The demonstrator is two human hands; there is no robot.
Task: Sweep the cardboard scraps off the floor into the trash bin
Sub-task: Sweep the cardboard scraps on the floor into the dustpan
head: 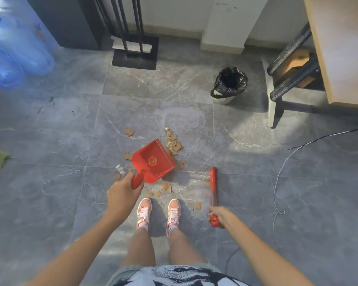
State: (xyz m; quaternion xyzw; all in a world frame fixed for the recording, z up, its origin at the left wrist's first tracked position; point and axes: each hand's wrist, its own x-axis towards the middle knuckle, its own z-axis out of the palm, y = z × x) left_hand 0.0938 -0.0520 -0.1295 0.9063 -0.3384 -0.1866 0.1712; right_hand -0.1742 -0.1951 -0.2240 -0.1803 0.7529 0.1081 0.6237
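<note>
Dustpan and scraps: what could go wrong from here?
The scraps lie spread around the dustpan and by the shoes, so some may be missed or stepped on. The trash bin stands apart, so a tilted pan could spill on the way. The thin cord to the right might catch a foot.

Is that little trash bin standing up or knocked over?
Upright. The trash bin stands on its base on the floor, the black bag folded over its rim and its mouth facing up.
</note>
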